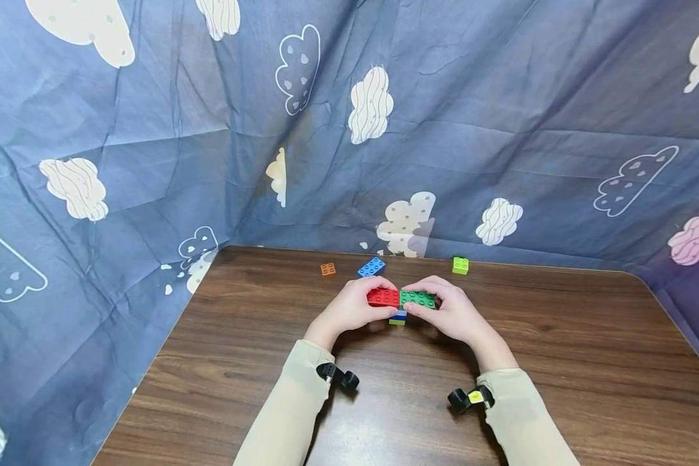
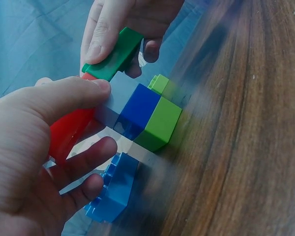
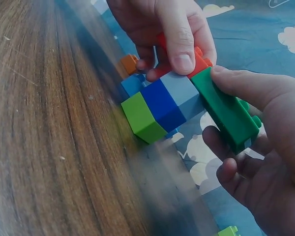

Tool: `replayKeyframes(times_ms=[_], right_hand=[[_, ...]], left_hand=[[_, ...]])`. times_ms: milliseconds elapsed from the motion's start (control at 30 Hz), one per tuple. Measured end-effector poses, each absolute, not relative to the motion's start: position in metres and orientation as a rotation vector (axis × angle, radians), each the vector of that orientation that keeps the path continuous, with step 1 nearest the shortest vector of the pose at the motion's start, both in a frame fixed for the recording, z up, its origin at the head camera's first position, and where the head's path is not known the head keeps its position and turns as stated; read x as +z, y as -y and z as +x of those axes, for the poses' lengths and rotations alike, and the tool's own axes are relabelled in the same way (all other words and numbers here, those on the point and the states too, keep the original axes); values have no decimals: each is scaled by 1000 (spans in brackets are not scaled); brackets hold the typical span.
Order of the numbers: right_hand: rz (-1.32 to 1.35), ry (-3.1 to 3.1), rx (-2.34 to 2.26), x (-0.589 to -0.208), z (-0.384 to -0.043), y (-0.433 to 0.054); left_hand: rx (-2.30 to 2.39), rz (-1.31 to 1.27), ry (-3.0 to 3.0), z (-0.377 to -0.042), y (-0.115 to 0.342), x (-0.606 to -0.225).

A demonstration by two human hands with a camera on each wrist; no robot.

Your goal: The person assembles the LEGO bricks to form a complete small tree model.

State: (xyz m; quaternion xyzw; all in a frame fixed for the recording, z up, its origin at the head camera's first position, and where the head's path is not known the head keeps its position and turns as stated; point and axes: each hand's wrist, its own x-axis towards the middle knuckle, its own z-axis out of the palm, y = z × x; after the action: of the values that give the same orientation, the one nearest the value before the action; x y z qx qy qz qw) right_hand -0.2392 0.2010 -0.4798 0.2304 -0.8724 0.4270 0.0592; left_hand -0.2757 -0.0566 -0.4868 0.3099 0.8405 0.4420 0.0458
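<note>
A small stack stands upright on the table, with a lime green brick at the bottom, a dark blue brick over it and a pale grey-blue brick above. Across its top, a red brick and a green brick lie end to end, each jutting out to its own side. My left hand grips the red brick between thumb and fingers. On the other side, the green brick is held by my right hand, thumb along its near side. Fingers partly cover both upper bricks.
Behind the hands, near the table's back edge, lie an orange brick, a blue brick and another lime green brick. A blue cloth with cloud prints hangs behind the brown wooden table.
</note>
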Motion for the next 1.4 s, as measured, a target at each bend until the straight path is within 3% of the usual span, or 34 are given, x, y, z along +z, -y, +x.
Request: replayKeyframes(times_ms=[1400], right_hand=[[616,2661,1378,-486,-241,-199]], left_hand=[[1346,939,-2580,-275,57,-487]])
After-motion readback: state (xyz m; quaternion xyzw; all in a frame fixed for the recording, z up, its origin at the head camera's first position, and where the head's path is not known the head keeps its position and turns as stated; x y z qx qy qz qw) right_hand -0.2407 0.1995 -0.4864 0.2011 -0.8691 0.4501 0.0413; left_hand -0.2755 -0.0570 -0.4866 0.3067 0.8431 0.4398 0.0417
